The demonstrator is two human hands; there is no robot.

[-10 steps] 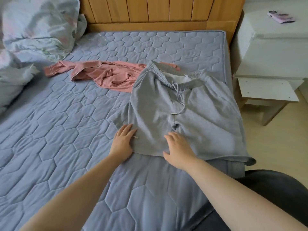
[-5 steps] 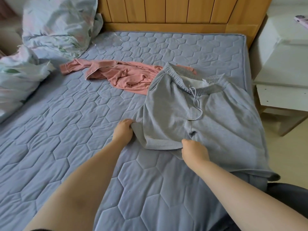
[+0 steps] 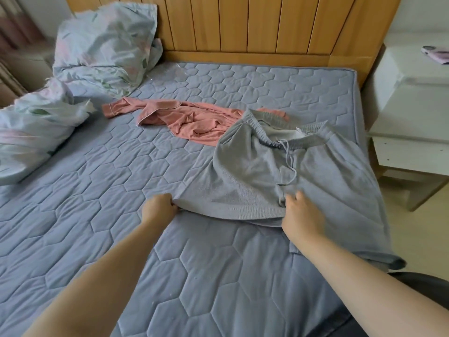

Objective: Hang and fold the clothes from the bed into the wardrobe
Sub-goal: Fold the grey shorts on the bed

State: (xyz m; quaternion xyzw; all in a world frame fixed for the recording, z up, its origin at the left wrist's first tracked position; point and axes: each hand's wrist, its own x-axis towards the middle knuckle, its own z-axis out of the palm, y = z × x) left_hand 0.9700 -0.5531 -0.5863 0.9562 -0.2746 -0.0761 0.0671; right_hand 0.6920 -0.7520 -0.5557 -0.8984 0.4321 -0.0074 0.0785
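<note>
Grey drawstring shorts (image 3: pixel 255 171) lie spread on the blue quilted mattress (image 3: pixel 121 190), waistband toward the headboard. My left hand (image 3: pixel 159 209) pinches the hem corner of the left leg and lifts it slightly off the bed. My right hand (image 3: pixel 301 216) grips the same hem near the crotch, thumb on top of the fabric. The right leg drapes toward the bed's right edge. A pink garment (image 3: pixel 184 121) lies crumpled behind the shorts, partly under the waistband.
A floral duvet and pillow (image 3: pixel 97 47) are heaped at the left by the wooden headboard (image 3: pixel 255 25). A white bedside cabinet (image 3: pixel 408 98) stands to the right with a phone (image 3: pixel 437 54) on top. A dark chair edge (image 3: pixel 413 283) shows at the lower right.
Both hands went from lying flat on the shorts' hem to gripping it. The left leg's hem is now raised and pulled taut between them.
</note>
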